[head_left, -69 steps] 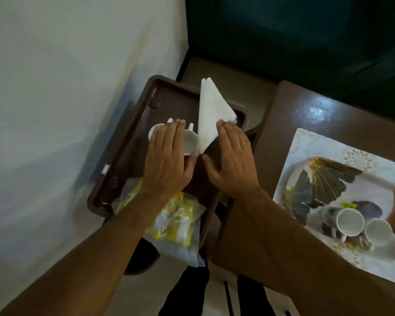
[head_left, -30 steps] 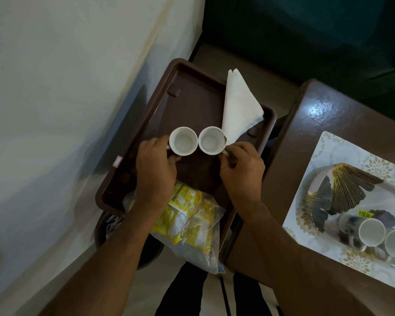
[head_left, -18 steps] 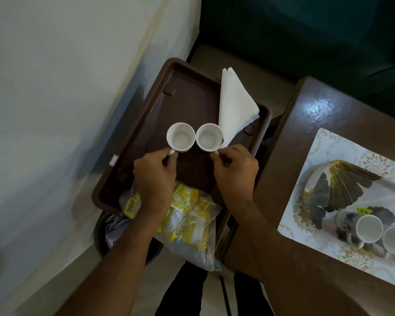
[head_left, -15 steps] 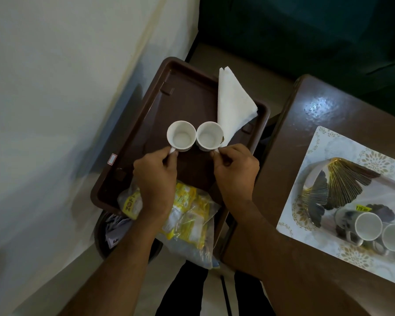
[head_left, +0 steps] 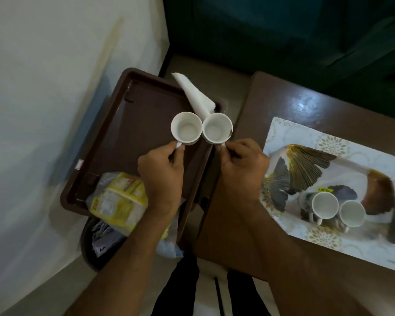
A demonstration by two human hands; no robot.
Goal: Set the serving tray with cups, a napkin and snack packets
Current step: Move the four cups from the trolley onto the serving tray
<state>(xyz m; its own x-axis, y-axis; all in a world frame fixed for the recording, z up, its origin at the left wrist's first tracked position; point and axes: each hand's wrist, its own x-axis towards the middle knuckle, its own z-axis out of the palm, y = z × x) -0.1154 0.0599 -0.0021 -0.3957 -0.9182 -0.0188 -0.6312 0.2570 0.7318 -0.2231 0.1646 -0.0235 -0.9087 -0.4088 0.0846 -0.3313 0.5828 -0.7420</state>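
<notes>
Two white cups are held side by side and touching, above the right part of the brown tray [head_left: 128, 124]. My left hand [head_left: 162, 172] pinches the handle of the left cup [head_left: 186, 130]. My right hand [head_left: 242, 163] pinches the handle of the right cup [head_left: 216, 130], which hangs over the tray's right rim. A folded white napkin [head_left: 195, 94] lies at the tray's far right corner, partly behind the cups. A clear bag of yellow snack packets [head_left: 119, 201] rests on the tray's near end, partly under my left forearm.
To the right stands a brown table [head_left: 283, 103] bearing a white patterned tray [head_left: 324, 144] with two more white cups [head_left: 338, 209]. A dark round bin [head_left: 96, 245] sits under the brown tray's near end. A white wall runs along the left.
Both cups have risen off the brown tray and shifted right, still held by their handles. The view has swung so the tray sits further left.
</notes>
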